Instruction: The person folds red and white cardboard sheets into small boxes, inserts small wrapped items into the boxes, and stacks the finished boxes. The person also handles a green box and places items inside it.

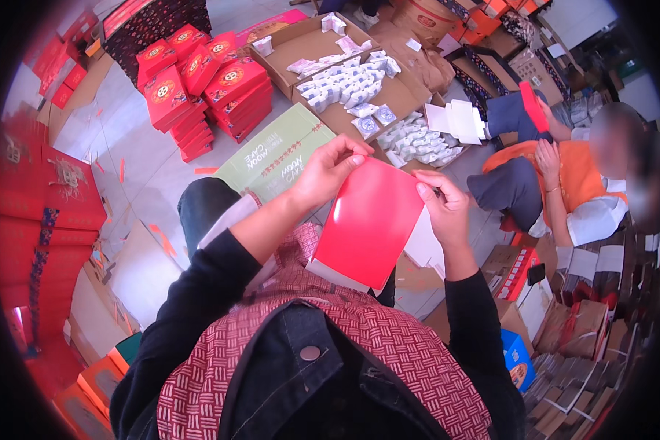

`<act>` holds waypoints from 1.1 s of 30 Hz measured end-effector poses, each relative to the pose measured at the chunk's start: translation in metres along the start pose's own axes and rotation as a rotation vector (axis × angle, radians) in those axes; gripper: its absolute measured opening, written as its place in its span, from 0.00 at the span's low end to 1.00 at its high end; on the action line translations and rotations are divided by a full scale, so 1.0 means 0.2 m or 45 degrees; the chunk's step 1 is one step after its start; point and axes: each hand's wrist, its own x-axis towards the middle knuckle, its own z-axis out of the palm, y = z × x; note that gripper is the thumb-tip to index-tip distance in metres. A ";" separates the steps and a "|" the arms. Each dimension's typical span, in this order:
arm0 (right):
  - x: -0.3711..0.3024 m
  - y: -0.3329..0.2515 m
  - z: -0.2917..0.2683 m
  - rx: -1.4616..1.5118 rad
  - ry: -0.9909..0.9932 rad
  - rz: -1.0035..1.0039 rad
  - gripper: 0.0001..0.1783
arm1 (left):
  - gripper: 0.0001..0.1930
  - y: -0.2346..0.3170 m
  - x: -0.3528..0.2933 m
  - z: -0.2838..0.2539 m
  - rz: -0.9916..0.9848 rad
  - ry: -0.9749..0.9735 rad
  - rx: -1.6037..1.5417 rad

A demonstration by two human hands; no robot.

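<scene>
A glossy red cardboard box piece with white edges is in front of my chest, its flat red face turned up toward me. My left hand pinches its far left corner between thumb and fingers. At the far right corner, my right hand grips it the same way, thumb on top. A white card piece shows behind its right edge; I cannot tell whether the two are joined. Just beyond my left hand lies a flat green printed carton.
Shallow brown cartons hold several small wrapped packets. Stacked red boxes stand at the far left, larger red cartons at the left. A seated co-worker in an orange apron holds a red box. Bundled flat cardboard lies at lower right.
</scene>
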 end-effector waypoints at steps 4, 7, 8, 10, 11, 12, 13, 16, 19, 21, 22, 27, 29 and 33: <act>0.00 -0.03 0.04 0.105 0.023 -0.033 0.06 | 0.14 0.13 0.11 -0.06 0.284 -0.219 0.741; 0.08 -0.09 0.12 -0.120 -0.114 -0.179 0.07 | 0.23 0.40 0.21 -0.01 0.024 -0.727 1.191; 0.11 -0.12 0.19 -0.116 -0.110 -0.237 0.07 | 0.27 0.42 0.22 -0.02 -0.062 -0.800 1.242; 0.18 -0.11 0.22 -0.235 -0.179 -0.284 0.10 | 0.33 0.43 0.21 -0.07 -0.243 -0.932 1.342; 0.20 -0.07 0.21 -0.022 -0.126 -0.130 0.13 | 0.36 0.42 0.19 -0.14 -0.119 -0.895 1.258; 0.22 -0.02 0.19 0.195 -0.069 0.026 0.17 | 0.35 0.46 0.18 -0.21 -0.242 -0.826 1.269; 0.26 0.07 0.11 0.244 -0.004 0.080 0.19 | 0.34 0.51 0.17 -0.30 -0.364 -0.751 1.279; 0.41 0.44 -0.06 0.085 0.118 0.438 0.15 | 0.28 0.42 0.08 -0.79 -0.089 -0.260 1.121; 0.59 0.74 -0.06 0.082 0.126 0.683 0.14 | 0.23 0.35 0.05 -0.93 -0.386 0.513 0.261; 0.74 1.03 0.01 -0.021 0.081 0.699 0.15 | 0.21 0.16 0.05 -1.10 -0.372 0.802 0.024; 0.83 1.13 0.06 -0.356 -0.056 0.649 0.17 | 0.21 0.05 0.02 -1.17 -0.334 0.896 0.028; 1.14 1.65 0.24 -1.516 -0.790 0.542 0.23 | 0.20 -0.03 0.07 -1.24 -0.448 1.006 0.115; 1.20 1.80 0.30 -1.707 -0.952 0.472 0.22 | 0.21 0.01 0.09 -1.25 -0.495 1.049 0.059; 1.18 2.12 0.35 -1.728 -0.490 0.535 0.28 | 0.21 0.03 0.14 -1.21 -0.474 1.063 0.006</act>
